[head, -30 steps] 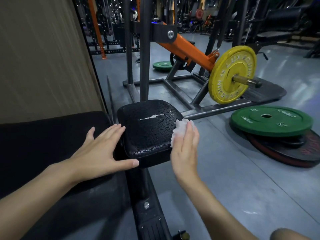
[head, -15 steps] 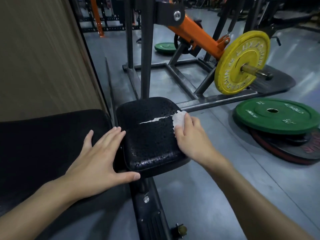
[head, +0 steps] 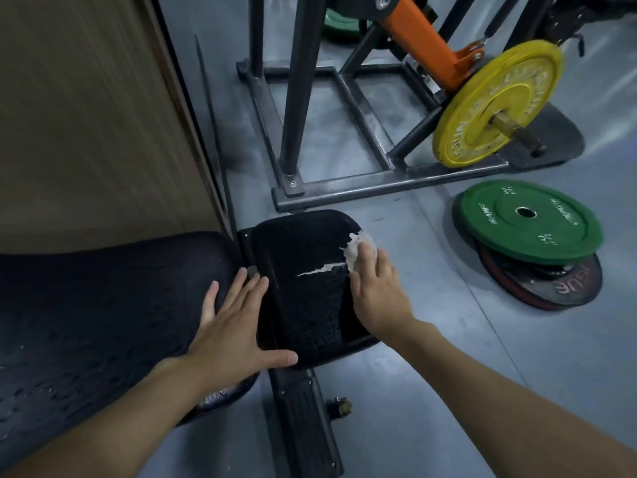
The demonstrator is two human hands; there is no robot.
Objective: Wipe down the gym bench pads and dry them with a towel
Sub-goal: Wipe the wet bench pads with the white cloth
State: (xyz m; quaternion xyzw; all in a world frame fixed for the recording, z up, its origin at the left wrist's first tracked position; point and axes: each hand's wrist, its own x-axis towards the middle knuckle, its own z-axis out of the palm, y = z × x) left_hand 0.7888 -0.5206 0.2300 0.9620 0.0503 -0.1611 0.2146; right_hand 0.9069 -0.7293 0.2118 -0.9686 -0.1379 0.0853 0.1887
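Lying at the far right corner of the seat pad, a crumpled white wipe is pressed down by the flat, unclenched fingers of the right hand, just beyond the pad's tear. The left hand, spread and released, is laid across the pad's left edge; a green plate is seen right of the pad.
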